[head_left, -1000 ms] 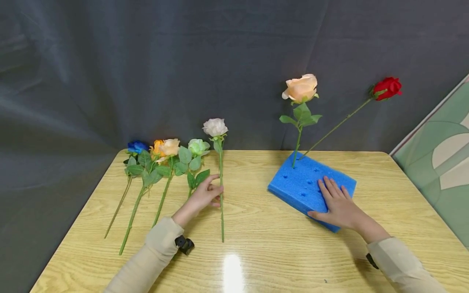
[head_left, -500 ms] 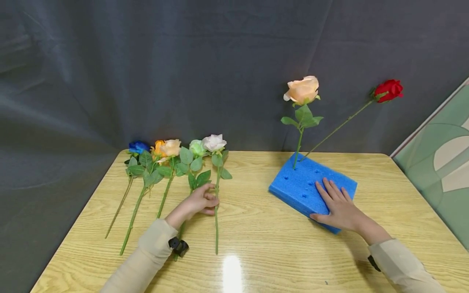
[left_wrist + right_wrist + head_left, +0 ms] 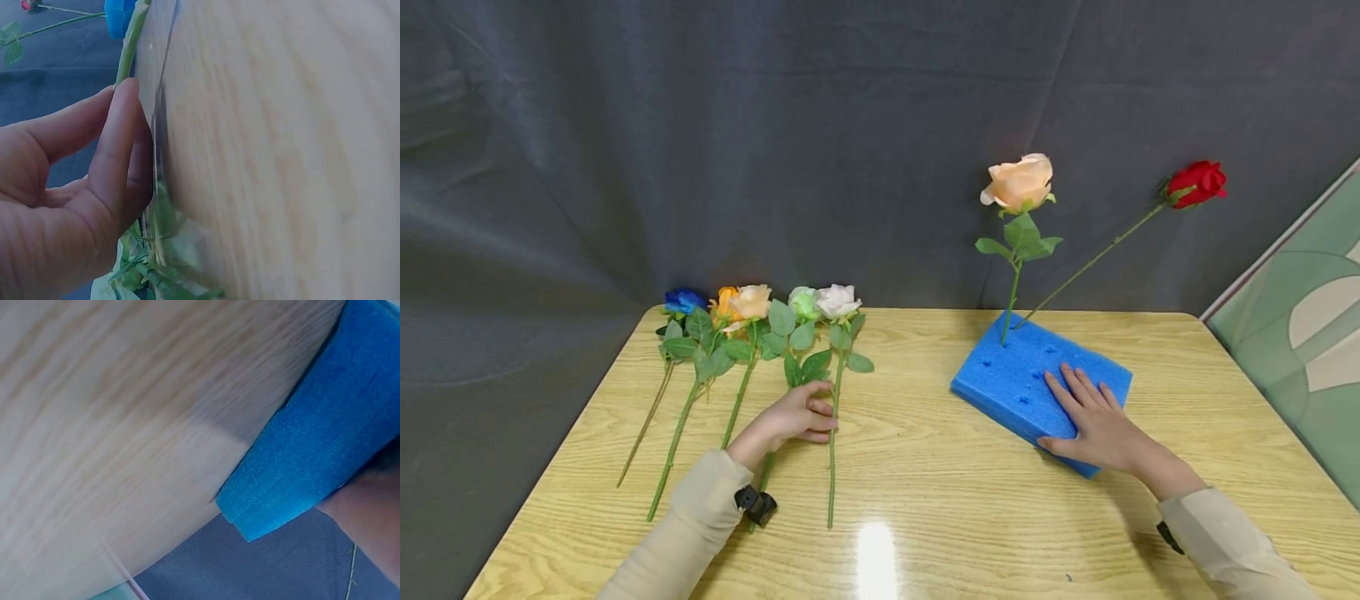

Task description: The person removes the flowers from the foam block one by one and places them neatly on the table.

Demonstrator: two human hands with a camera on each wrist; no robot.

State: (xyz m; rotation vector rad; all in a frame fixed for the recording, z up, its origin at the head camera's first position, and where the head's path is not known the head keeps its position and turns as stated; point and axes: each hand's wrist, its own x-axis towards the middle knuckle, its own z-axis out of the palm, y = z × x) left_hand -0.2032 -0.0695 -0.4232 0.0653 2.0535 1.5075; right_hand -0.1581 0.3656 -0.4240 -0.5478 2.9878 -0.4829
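My left hand (image 3: 793, 418) pinches the green stem of a white rose (image 3: 838, 302) between thumb and fingertips, low over the table. In the left wrist view the stem (image 3: 129, 47) shows right at the fingertips. A pale green rose (image 3: 804, 303) lies just left of the white one, its stem partly hidden by my left hand and wrist. My right hand (image 3: 1093, 425) rests with spread fingers on a blue foam block (image 3: 992, 375) with several holes. Standing in the block are a peach rose (image 3: 1019, 183), nearly upright, and a red rose (image 3: 1197, 185), leaning far right.
Further left on the wooden table (image 3: 925, 483) lie a blue rose (image 3: 683, 301), an orange rose (image 3: 724, 305) and another peach rose (image 3: 750, 302), their leaves overlapping. A dark curtain (image 3: 880, 150) hangs behind the table. A green patterned panel (image 3: 1311, 333) stands at the right.
My left hand has moved left and nearer with the white rose, whose bloom has come down beside the pale green one. My right hand stays on the foam block.
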